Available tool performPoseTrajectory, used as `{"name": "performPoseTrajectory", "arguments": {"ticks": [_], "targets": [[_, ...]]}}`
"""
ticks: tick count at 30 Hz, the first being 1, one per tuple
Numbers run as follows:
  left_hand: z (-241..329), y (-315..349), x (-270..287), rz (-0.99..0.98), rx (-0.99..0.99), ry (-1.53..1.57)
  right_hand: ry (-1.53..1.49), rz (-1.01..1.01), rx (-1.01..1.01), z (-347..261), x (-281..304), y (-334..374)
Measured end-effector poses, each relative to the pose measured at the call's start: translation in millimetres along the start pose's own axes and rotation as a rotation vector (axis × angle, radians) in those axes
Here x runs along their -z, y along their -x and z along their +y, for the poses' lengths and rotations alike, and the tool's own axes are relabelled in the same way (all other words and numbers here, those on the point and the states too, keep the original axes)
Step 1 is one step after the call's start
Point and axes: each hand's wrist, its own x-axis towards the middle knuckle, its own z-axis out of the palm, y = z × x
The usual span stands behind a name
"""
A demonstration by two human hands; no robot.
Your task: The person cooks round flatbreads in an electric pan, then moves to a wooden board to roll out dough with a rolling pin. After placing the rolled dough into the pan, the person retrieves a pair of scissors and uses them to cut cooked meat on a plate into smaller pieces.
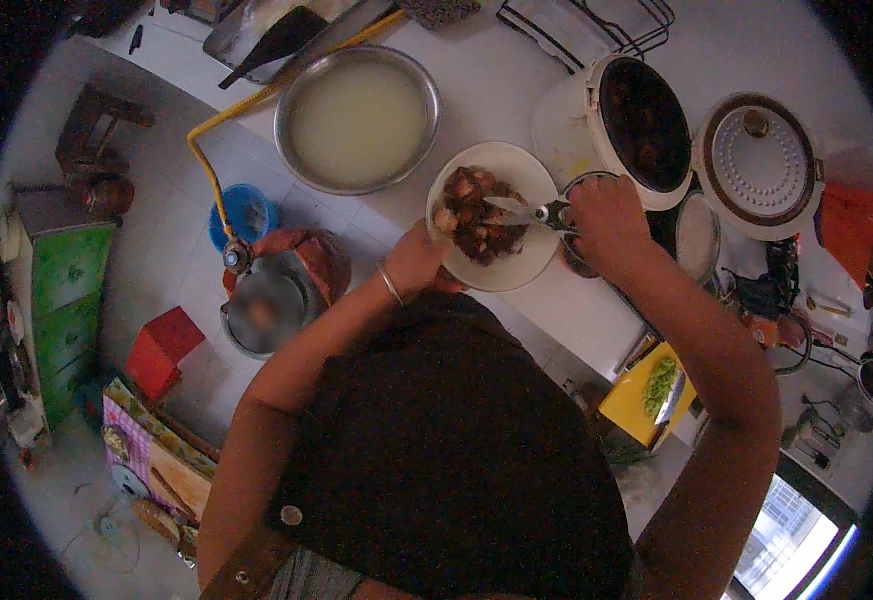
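My left arm [274,395] is slanting up and inward from a bent elbow, and my left hand [418,262] is holding a curled grip in front of my body, some of its fingers tucking out of sight underneath. My right arm [726,370] is bowing outward at its own bent elbow, its bare forearm sloping back up and inward, while my right hand [608,218] is gripping in a tight fist, sitting a little farther forward than the left and apart from it.
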Motion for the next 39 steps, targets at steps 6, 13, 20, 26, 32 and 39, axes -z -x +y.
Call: {"name": "performPoseTrajectory", "arguments": {"ticks": [6,13,20,26,32,39], "targets": [[13.4,9.8,-2.8,-0.017,0.004,-0.094,0.026,-0.033,0.084,-22.3,-9.5,-23.8],[5.4,6.6,1.1,-0.01,0.076,-0.068,-0.055,-0.237,0.026,-26.3,-21.4,-25.1],[-3.0,9.4,5.0,-0.013,0.067,-0.001,-0.194,-0.243,-0.171,0.2,-19.8,16.5],[-3.6,7.0,-3.6,0.053,0.08,0.004,-0.194,-0.256,-0.072,-16.1,-17.6,14.9],[-41.9,-14.4,17.3,-0.031,-0.321,-0.486,-0.241,-0.328,-0.047,-29.6,-32.1,-6.5],[-12.9,0.8,3.6,0.018,-0.01,-0.015,-0.349,-0.159,-0.224,-0.8,-26.6,22.7]]}}
